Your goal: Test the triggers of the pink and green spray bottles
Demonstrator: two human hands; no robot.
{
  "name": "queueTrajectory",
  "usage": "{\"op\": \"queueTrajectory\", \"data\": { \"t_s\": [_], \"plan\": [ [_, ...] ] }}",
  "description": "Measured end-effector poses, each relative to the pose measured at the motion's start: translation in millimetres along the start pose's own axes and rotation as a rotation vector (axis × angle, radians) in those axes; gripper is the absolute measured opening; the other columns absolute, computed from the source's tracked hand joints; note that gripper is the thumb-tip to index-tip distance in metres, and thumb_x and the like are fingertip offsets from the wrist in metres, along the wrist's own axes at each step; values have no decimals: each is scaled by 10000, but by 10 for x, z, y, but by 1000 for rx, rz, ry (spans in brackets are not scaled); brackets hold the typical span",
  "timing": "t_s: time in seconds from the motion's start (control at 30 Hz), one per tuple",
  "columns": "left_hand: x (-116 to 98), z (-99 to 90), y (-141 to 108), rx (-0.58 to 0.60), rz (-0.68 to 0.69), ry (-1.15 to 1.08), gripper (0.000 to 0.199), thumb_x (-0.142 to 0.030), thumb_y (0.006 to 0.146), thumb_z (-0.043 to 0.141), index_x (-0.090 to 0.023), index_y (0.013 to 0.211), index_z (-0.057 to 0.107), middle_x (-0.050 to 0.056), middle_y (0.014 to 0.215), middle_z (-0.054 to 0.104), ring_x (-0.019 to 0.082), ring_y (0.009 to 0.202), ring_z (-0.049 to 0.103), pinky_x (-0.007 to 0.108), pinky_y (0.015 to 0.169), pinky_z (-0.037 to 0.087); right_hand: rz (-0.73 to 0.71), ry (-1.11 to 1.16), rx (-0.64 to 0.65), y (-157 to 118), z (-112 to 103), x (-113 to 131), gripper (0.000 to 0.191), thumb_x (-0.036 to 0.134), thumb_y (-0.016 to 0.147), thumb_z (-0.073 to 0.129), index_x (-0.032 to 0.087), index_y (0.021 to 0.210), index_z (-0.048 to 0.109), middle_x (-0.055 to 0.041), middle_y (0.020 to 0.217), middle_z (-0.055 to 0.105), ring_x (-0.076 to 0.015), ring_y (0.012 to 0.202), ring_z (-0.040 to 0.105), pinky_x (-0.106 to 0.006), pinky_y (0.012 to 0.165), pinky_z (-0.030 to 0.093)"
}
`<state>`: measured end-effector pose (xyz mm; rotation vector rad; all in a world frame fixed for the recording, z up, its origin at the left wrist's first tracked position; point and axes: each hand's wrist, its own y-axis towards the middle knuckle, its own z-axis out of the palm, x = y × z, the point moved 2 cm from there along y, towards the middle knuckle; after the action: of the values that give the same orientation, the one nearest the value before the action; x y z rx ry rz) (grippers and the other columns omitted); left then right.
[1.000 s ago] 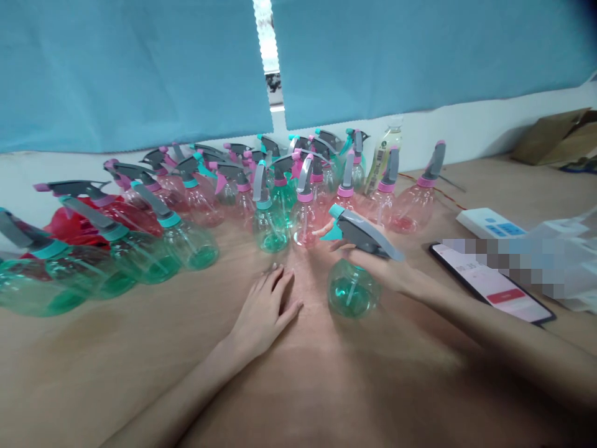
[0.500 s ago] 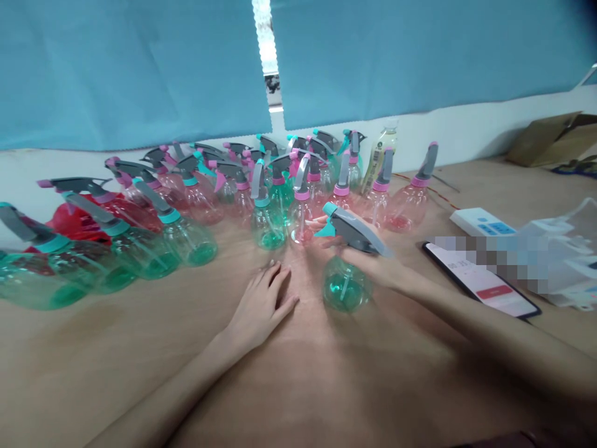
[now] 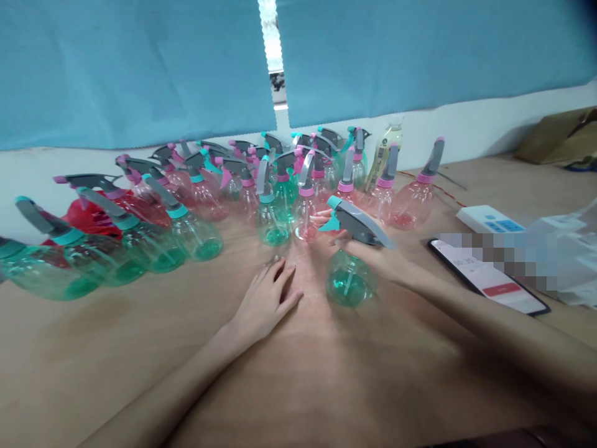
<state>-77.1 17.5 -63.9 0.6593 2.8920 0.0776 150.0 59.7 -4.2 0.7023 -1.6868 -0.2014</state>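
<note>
Nearest to me stands a clear green spray bottle (image 3: 351,283) with a grey and turquoise trigger head. My right hand (image 3: 377,256) is behind this bottle, which hides part of it. Its visible fingers stretch out to the left, close to a pink spray bottle (image 3: 306,218); whether the hand touches either bottle I cannot tell. My left hand (image 3: 265,298) rests palm down on the table (image 3: 298,379), fingers spread, holding nothing. Just beyond its fingertips is another green spray bottle (image 3: 274,224) with a turquoise collar.
Several green spray bottles (image 3: 196,239) line the left side, with a red bag (image 3: 96,214) behind them. More pink and green ones crowd the back by a labelled bottle (image 3: 386,152). On the right are a phone (image 3: 489,274), a white box (image 3: 489,219), clear plastic (image 3: 573,249) and cardboard (image 3: 559,134).
My view has turned slightly left, so everything sits a little further right in the picture. Both hands and the bottles keep about the same places on the table.
</note>
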Motion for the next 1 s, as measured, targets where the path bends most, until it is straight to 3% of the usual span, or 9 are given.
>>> {"op": "queueTrajectory", "data": {
  "t_s": [0.3,0.6,0.77,1.0],
  "plan": [
    [16,4,-6,-26,29,27,537,-486,976,439,-144,1386,493,188,1475,454,358,1356,435,541,1092,391,3,30,-39,23,14,110,394,186,750,569,277,1127,640,-32,1097,714,-236,917,685,-385,784,542],
    [4,-8,-8,-21,21,15,529,-480,974,447,-152,1387,489,179,1479,451,352,1351,437,540,1090,392,18,13,-35,15,8,72,419,179,746,565,262,1152,625,-29,1058,718,-211,808,680,-367,723,530],
    [6,-3,-11,-25,22,18,527,-482,974,445,-155,1385,491,177,1475,456,351,1351,439,540,1090,393,12,1,-44,18,7,92,429,191,741,563,268,1158,623,-40,985,721,-242,864,680,-394,751,527],
    [-2,-7,-5,-11,19,24,530,-478,975,444,-148,1388,489,181,1481,452,351,1358,434,539,1088,396,8,-1,-47,15,6,75,375,164,722,538,257,1070,646,-14,930,696,-206,764,663,-368,712,509]
  ]
}}
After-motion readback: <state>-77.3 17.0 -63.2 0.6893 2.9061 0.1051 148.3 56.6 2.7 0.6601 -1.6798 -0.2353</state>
